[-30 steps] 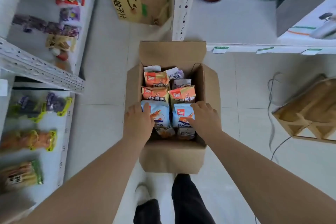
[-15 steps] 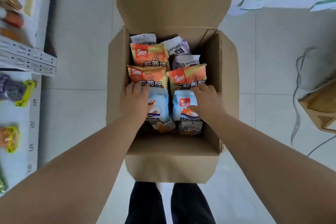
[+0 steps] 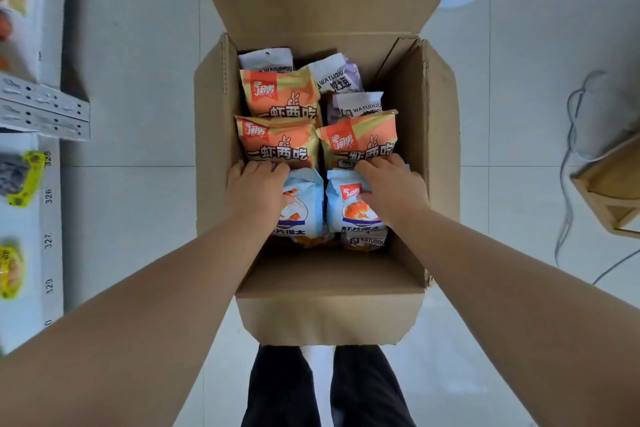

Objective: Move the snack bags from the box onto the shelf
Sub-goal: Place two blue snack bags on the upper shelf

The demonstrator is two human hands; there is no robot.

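Cardboard box (image 3: pixel 329 315) on tiled floor (image 3: pixel 138 114)

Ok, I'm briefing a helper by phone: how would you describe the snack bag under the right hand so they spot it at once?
Find the open cardboard box on the floor. Nearer the person than its orange bags lie two light-blue ones. Yours is the right light-blue bag, under the right hand, with a red logo square showing, unlike the left light-blue bag.

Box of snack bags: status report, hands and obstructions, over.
Left hand grips left blue bag; right hand grips right blue bag. Both in box, not yet lifted. Orange bags packed tight behind; flaps open.
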